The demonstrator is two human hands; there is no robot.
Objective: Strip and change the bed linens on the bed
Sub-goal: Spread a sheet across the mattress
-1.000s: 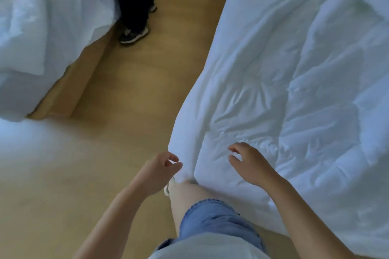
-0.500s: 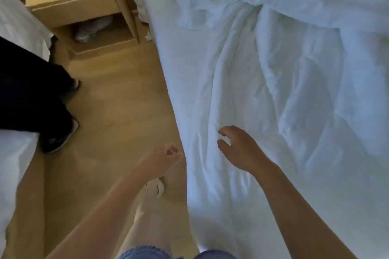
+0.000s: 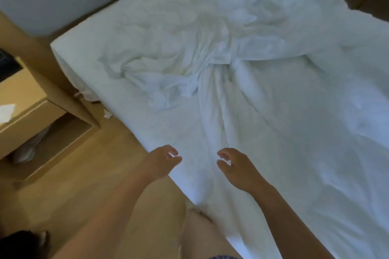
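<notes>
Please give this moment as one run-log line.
state: no grip yet | left hand: empty, loosely curled, at edge of rumpled white sheet | right hand: empty, loosely curled, over sheet

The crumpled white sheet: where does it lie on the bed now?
In the head view, the crumpled white sheet lies bunched in the middle of the bed, to the right of the wooden nightstand.

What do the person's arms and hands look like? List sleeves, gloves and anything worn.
No sleeves show anywhere up to the frame's edge. The left hand and right hand wear no gloves, and no watch, bracelet or ring is visible, though blur could hide fine jewellery.
</notes>
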